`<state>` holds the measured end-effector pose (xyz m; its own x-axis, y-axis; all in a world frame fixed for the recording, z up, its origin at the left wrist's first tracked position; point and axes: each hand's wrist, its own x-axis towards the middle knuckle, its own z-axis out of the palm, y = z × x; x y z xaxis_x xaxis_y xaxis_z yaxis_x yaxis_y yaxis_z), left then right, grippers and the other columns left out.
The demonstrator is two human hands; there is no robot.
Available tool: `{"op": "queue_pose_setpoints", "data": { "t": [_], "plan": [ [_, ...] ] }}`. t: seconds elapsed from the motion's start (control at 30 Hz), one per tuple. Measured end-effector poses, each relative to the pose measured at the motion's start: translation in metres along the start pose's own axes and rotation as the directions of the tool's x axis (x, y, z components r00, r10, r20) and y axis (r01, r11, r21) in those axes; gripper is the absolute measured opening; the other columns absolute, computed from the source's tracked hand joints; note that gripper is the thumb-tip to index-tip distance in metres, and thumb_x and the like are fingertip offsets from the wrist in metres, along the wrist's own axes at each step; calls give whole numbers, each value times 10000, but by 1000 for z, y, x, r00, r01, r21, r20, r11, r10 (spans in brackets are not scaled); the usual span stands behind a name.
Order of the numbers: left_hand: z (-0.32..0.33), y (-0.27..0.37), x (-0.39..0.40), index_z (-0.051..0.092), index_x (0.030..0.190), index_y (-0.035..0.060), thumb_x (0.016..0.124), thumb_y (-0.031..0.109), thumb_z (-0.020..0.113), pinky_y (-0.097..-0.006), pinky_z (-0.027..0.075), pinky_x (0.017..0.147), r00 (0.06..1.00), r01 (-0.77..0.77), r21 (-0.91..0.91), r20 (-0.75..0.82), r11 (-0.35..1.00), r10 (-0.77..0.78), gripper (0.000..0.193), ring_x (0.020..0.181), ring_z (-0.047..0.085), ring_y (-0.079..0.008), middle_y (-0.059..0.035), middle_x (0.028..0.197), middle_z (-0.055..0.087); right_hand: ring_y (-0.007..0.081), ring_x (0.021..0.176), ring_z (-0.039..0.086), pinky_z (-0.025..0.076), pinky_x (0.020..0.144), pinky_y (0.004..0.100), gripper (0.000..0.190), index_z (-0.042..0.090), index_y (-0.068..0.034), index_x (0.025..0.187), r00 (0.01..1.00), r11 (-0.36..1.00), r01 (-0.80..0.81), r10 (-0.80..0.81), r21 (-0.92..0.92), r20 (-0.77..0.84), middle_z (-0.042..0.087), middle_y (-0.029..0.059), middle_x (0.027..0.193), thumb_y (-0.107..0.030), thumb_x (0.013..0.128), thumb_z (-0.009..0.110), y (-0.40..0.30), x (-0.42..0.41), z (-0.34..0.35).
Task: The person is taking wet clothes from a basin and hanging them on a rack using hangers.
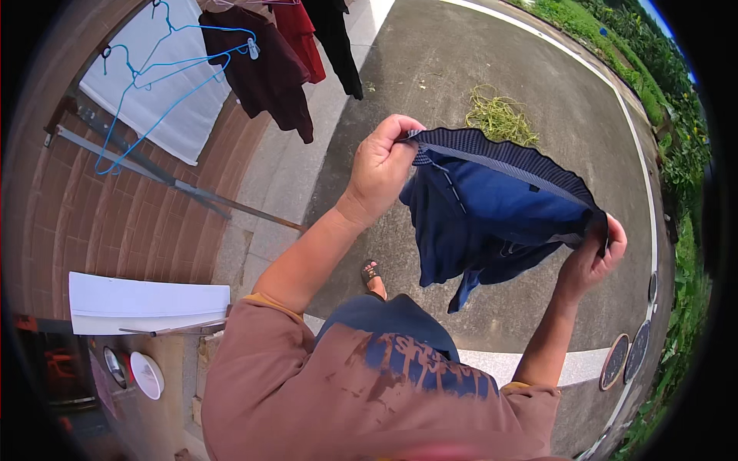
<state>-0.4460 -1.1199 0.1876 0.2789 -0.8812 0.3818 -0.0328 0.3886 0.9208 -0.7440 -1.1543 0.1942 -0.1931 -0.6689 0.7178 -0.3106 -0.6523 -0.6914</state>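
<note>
Stretched between my two hands is a dark blue garment (pixel 507 184) with a striped elastic waistband (pixel 507 150). My left hand (pixel 385 161) pinches one end of the band between thumb and fingers. At the other end, my right hand (pixel 594 253) grips the band, with some of its fingers hidden by the cloth. The waist opening faces me and shows the blue inside, a small dark tag and a light drawstring or seam. Below the hands the rest of the cloth hangs loose over the concrete, one narrow piece dangling lowest.
Blue wire hangers (pixel 141 86) hang at upper left, one with a clothes peg (pixel 252 49). Near them hang a maroon garment (pixel 259 69), a red one (pixel 300 40) and black trousers (pixel 334 46). A metal pole (pixel 242 207) juts from the tiled wall. Green stalks (pixel 501 118) lie on the concrete.
</note>
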Motion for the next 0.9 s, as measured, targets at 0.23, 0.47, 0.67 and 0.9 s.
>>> {"op": "queue_pose_setpoints", "data": {
  "t": [0.23, 0.47, 0.67, 0.9],
  "plan": [
    [-52, -97, 45, 551, 901, 1, 729, 64, 470, -345, 452, 640, 808, 156, 610, 373, 777, -456, 201, 693, 583, -268, -165, 736, 563, 58, 685, 455, 384, 635, 197, 70, 528, -29, 884, 577, 760, -605, 624, -238, 527, 519, -10, 759, -10, 818, 537, 120, -44, 34],
    [-72, -109, 108, 568, 899, 1, 724, 106, 481, -372, 463, 688, 951, 102, 623, 167, 776, -259, 222, 754, 592, -318, -177, 794, 595, 70, 719, 512, 413, 662, 191, 178, 542, -16, 891, 325, 502, -863, 631, -52, 705, 562, 9, 823, 33, 728, 488, 113, 63, 131],
    [-138, -95, 120, 504, 1147, 25, 791, 114, 549, -303, 481, 761, 961, 273, 630, -209, 727, -180, 371, 842, 589, -175, -70, 955, 594, 144, 673, 574, 472, 651, 237, 244, 529, 11, 848, 45, 280, -956, 426, -84, 904, 617, 91, 792, -5, 610, 480, 120, 105, 215],
    [-284, 43, 129, 315, 1264, -2, 849, 258, 612, -207, 437, 503, 243, 225, 499, -861, 837, 448, 573, 650, 561, -100, -86, 890, 580, 151, 685, 580, 474, 669, 240, 240, 536, 10, 854, -120, 285, -940, 237, -187, 964, 618, 94, 796, 8, 619, 486, 115, 115, 302]
  ]
}}
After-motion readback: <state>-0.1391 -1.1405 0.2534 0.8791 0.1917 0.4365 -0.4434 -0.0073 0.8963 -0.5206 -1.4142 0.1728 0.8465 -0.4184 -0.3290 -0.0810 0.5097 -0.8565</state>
